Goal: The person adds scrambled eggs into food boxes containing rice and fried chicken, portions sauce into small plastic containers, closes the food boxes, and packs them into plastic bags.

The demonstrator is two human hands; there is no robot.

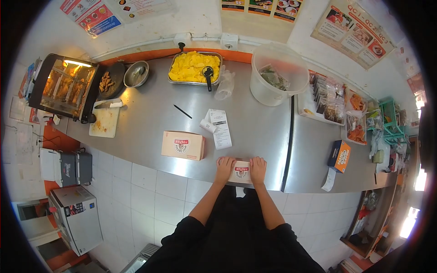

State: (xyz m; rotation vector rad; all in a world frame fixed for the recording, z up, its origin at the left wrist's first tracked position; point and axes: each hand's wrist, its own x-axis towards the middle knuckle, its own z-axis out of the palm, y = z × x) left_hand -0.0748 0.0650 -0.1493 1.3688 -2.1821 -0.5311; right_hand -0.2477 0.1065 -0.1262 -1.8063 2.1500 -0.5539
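Note:
A small brown cardboard food box (241, 171) with a red and white label sits at the front edge of the steel counter, between my two hands. My left hand (225, 169) grips its left side, and my right hand (258, 170) grips its right side, fingers curled over the top edges. To the left stands a second closed box (182, 145) of the same print. Printed receipts (220, 129) lie just behind the boxes, and a black pen (183, 111) rests farther back.
A tray of yellow food (195, 81) with a black scoop sits at the back beside a white bucket (269, 88). At left are a lit glass warmer (68, 86) and a cutting board (104, 123) with a knife. An orange and black box (339, 156) stands at right.

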